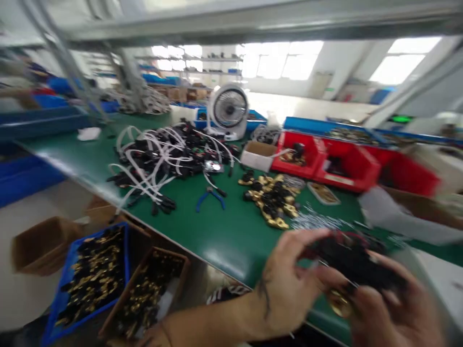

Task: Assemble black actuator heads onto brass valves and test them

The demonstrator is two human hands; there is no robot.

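My left hand [289,279] grips the left end of a black part [356,260], with its thumb and fingers around it. On the other end my right hand [394,313] is closed, blurred by motion. A round brass piece [339,302] shows below the black part, between my hands; whether it is joined to it I cannot tell. Red wires appear along the top of the black part. Just beyond my left hand lie a pile of black and brass fittings [273,197] and scattered silver screws [314,219] on the green table [231,241].
Blue-handled pliers [210,196] lie left of the fittings. Black assemblies with white cables [162,154] are heaped further left. A white fan [230,111] stands behind, beside red bins [343,166]. Below the table edge are a blue crate [68,289] and a cardboard box [112,320] of brass parts.
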